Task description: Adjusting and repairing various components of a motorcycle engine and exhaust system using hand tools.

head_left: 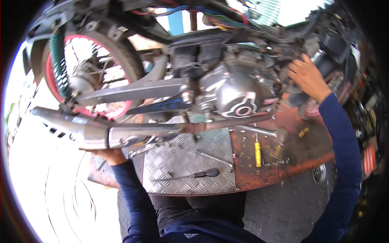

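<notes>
A motorcycle's exhaust muffler [81,130] lies along the left side of the bike, and its pipe runs right under the engine [239,91]. My left hand [111,156] holds the muffler from below near its middle band; most of its fingers are hidden behind it. At the front of the engine my right hand [308,77] reaches in with bent fingers, the fingertips against dark parts by the cylinder. What they grip there is too hidden and blurred to name. Above the muffler runs the swingarm [133,91], leading to the rear wheel [91,40].
The bike stands over a reddish worktable [279,162] with a diamond-plate metal sheet [186,156]. Lying on these are a yellow-handled screwdriver [258,154], a black-handled tool [206,173], a wrench [142,152], a metal bar [259,130] and small parts. Thin cables [77,198] trail at lower left.
</notes>
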